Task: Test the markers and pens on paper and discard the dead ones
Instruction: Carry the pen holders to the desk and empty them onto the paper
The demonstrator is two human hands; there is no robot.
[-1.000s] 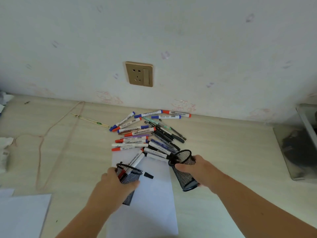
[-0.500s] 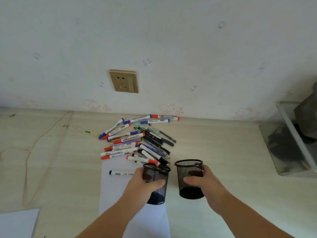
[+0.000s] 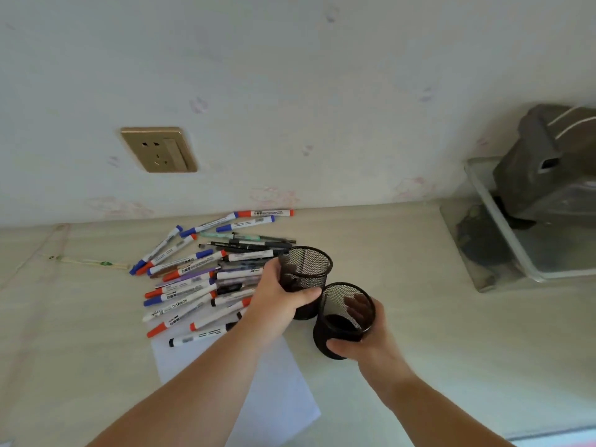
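Your left hand (image 3: 277,298) and right hand (image 3: 371,340) each grip a black wire-mesh pen cup (image 3: 304,279) (image 3: 345,317); the white-barrelled markers and dark pens (image 3: 200,275) lie heaped on the pale bench (image 3: 419,317) beside white paper (image 3: 277,398), labels unreadable

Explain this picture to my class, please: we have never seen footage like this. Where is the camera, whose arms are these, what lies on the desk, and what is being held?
No machine here: these are a person's two bare arms, filmed by one wide-angle camera worn on the head, looking forward and down. The left hand grips one black mesh pen cup; the right hand grips a second mesh cup just beside it. Both cups stand upright and look empty. To their left, a pile of markers and pens lies loose on the pale desk, partly over a white sheet of paper. A gold wall socket sits above, and a clear tray holding dark things stands at far right.
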